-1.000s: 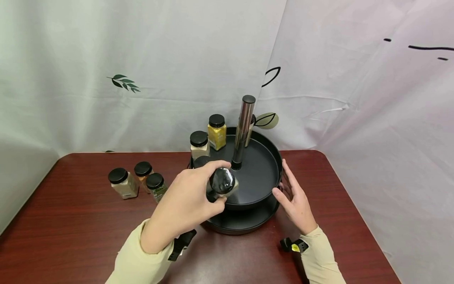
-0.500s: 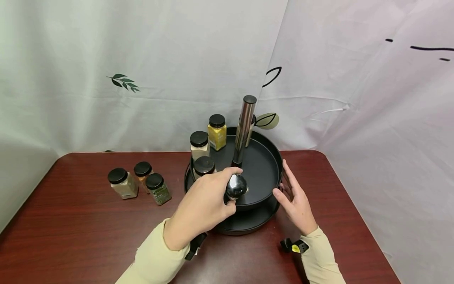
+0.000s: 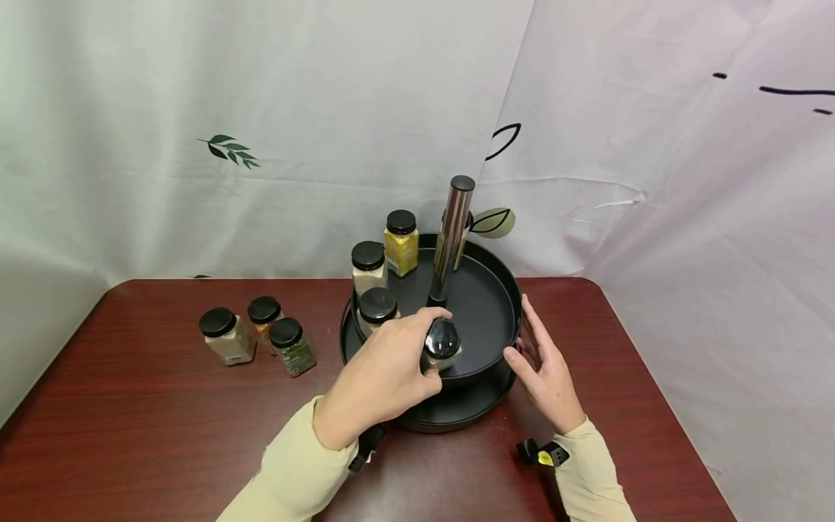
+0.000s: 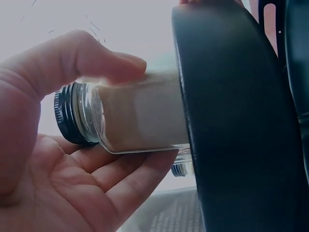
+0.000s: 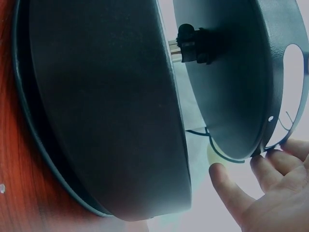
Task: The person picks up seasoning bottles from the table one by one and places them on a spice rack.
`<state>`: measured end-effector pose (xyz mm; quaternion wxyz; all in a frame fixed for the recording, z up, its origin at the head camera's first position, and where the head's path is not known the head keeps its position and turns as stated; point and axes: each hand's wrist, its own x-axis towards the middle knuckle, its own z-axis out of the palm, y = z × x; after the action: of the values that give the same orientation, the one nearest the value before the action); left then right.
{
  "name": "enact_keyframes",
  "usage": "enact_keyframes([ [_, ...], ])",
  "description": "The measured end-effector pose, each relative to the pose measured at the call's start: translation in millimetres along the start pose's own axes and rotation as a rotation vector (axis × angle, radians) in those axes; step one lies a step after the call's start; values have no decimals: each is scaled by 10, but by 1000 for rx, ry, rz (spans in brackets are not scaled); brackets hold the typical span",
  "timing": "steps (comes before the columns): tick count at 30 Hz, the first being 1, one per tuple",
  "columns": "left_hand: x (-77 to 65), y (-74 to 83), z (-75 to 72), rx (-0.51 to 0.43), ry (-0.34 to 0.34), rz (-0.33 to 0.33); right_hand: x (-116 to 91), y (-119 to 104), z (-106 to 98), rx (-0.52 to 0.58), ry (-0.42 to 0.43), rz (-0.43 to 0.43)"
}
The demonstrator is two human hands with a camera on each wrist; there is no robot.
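My left hand point(image 3: 388, 370) grips a glass spice jar point(image 4: 140, 116) with a black lid and pale brown contents. The jar stands just inside the front rim of the upper tier of a black two-tier rack point(image 3: 483, 304); the tier's wall hides its base in the left wrist view. My right hand point(image 3: 548, 377) lies along the right side of that tier, fingers extended, fingertips point(image 5: 260, 166) at its outer wall. Left of the held jar, another black-lidded jar point(image 3: 378, 308) stands in the tier, then a pale jar point(image 3: 369, 268) and a yellow one point(image 3: 401, 246).
A metallic post point(image 3: 450, 243) rises from the tier, partly covering one more jar behind it. The lower tier point(image 3: 450, 417) shows underneath. On the table at left stand a beige jar point(image 3: 231, 344), an orange-brown jar point(image 3: 264, 315) and a green herb jar point(image 3: 296, 355).
My left hand has carried the spice jar rightward and down into the front of the upper tier, uncovering the jar beside it and the herb jar. My right hand has stayed put.
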<state>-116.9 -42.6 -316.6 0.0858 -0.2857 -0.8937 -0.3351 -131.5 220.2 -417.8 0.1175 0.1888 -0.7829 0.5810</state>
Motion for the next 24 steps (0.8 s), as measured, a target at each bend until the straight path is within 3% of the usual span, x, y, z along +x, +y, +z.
enact_keyframes([
  [7,9,-12,7,-37,-15,-29,-3,-1,-1,5,-2,-3],
  [24,18,-37,12,-115,-90,-28,2,3,-14,2,-11,5],
])
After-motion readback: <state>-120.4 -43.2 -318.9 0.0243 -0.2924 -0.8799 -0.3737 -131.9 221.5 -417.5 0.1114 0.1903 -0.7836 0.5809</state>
